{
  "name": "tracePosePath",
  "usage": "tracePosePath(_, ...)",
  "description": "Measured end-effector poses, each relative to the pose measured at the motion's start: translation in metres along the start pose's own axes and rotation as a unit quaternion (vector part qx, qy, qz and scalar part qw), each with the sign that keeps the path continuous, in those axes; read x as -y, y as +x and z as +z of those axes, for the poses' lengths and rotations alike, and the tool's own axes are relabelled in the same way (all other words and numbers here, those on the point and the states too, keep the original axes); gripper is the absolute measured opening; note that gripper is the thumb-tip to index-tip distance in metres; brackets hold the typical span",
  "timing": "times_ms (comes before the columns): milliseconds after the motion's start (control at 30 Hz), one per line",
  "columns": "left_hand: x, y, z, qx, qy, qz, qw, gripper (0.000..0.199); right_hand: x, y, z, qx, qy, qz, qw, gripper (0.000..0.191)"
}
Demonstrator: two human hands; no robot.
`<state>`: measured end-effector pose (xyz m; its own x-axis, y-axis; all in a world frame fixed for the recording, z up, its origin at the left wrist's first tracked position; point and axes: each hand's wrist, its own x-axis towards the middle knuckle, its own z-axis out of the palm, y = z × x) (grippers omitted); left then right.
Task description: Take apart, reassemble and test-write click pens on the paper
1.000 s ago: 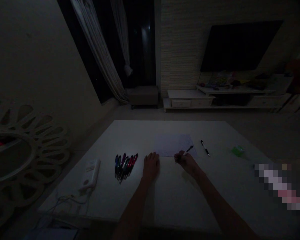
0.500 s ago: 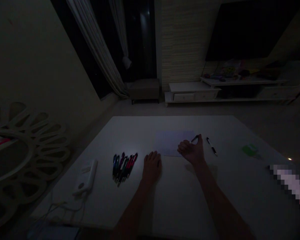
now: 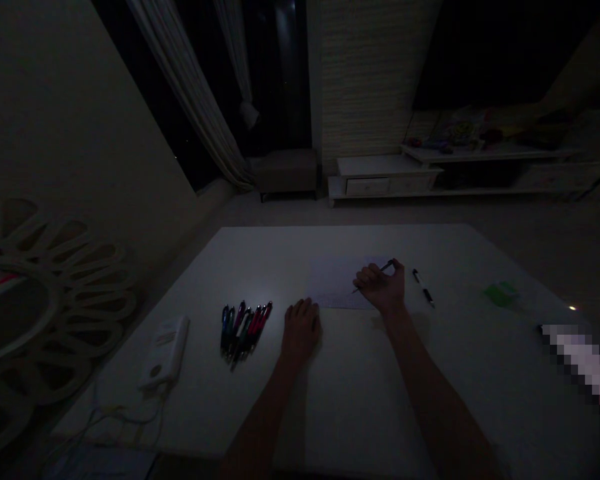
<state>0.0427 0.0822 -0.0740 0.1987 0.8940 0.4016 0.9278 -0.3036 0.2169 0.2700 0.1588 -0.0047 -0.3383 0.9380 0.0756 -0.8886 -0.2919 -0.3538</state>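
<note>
My right hand (image 3: 381, 288) is closed around a dark, slender pen (image 3: 387, 265), held at a slant with its thin tip out to the lower left, over a sheet of paper (image 3: 333, 277). Whether the tip touches the sheet I cannot tell. My left hand (image 3: 301, 327) lies flat, fingers stretched, at the paper's lower left corner. Right of my right hand, a black-and-white pen (image 3: 423, 288) lies on the white table (image 3: 360, 393). A cluster of several pens (image 3: 244, 333), dark, blue, purple and red, lies left of my left hand.
A white box-like device (image 3: 166, 352) with cables (image 3: 125, 419) sits at the table's left. Toward the right edge lie a green item (image 3: 501, 293) and a pixelated object (image 3: 580, 363). Beyond the table stand a grey stool (image 3: 286, 172) and a white TV cabinet (image 3: 375, 167). The room is dim.
The pen in my right hand has turned, so its thin tip now shows below the fingers over the paper. My left hand stays flat. The whole view has shifted slightly.
</note>
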Motion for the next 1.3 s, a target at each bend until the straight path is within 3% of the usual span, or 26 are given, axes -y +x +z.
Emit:
tracePosePath(233, 0.001, 0.001, 0.001, 0.004, -0.001, 0.001, 1.000, 0.033, 0.004, -0.001, 0.004, 0.000, 0.008, -0.022, 1.000, 0.051)
tracePosePath(500, 0.000, 0.001, -0.002, 0.005, 0.004, -0.001, 1.000, 0.033, 0.005, -0.003, 0.005, -0.054, -0.097, -0.076, 0.991, 0.048)
tracePosePath(833, 0.000, 0.000, -0.001, 0.005, 0.004, -0.002, 1.000, 0.032, 0.000, 0.006, -0.004, -0.076, -0.181, -0.062, 0.979, 0.046)
tracePosePath(967, 0.000, 0.000, -0.001, 0.005, 0.006, -0.002, 1.000, 0.031, -0.013, 0.019, -0.018, -0.143, -0.302, -0.043, 0.941, 0.035)
tracePosePath(1167, -0.001, 0.000, -0.002, 0.017, 0.003, -0.004, 1.000, 0.032, -0.031, 0.019, -0.028, -0.223, -0.507, -0.001, 0.832, 0.059)
tracePosePath(1300, -0.002, 0.001, -0.003, 0.018, 0.000, -0.011, 1.000, 0.033, -0.032, 0.021, -0.026, -0.219, -0.513, -0.011, 0.830, 0.065)
